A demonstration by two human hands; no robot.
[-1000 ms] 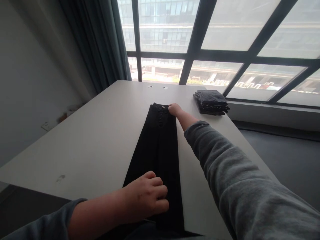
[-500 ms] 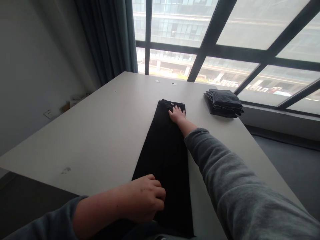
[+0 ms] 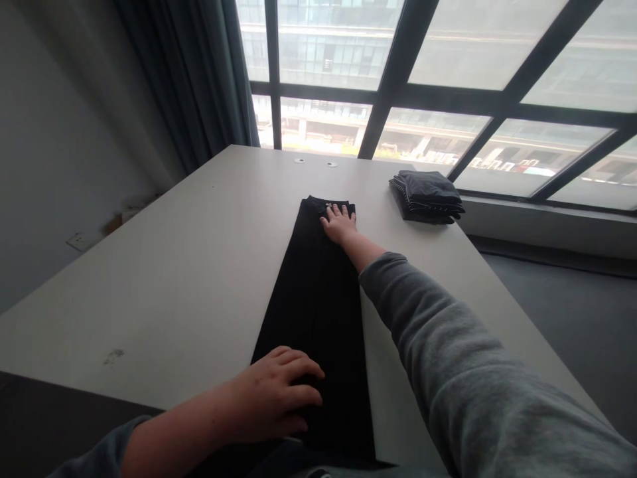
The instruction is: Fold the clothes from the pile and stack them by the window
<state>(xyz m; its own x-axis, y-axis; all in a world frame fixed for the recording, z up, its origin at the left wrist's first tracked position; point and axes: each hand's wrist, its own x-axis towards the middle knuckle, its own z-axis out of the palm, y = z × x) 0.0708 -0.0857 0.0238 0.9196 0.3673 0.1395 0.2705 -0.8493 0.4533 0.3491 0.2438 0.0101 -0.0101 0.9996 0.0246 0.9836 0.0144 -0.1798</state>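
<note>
Black trousers point(image 3: 323, 299), folded lengthwise, lie stretched along the white table with the waistband at the far end. On that waistband end my right hand point(image 3: 341, 224) rests flat, fingers spread, close to a small pale label. My left hand point(image 3: 279, 395) is over the near part of the trousers, its fingers apart and bent a little. Whether it presses on the cloth or hovers just above is hard to tell. The near end of the legs is hidden by my left arm and my body.
A stack of folded dark clothes point(image 3: 426, 197) sits at the table's right edge. The white table point(image 3: 199, 265) has two round cable-hole covers point(image 3: 332, 164) at its far edge and a smudge near the left front. Beyond it are a window and a blue curtain point(image 3: 199, 79).
The fingers of my left hand have opened from a curled position. My right hand stays on the waistband. The whole view has shifted, so things appear further left.
</note>
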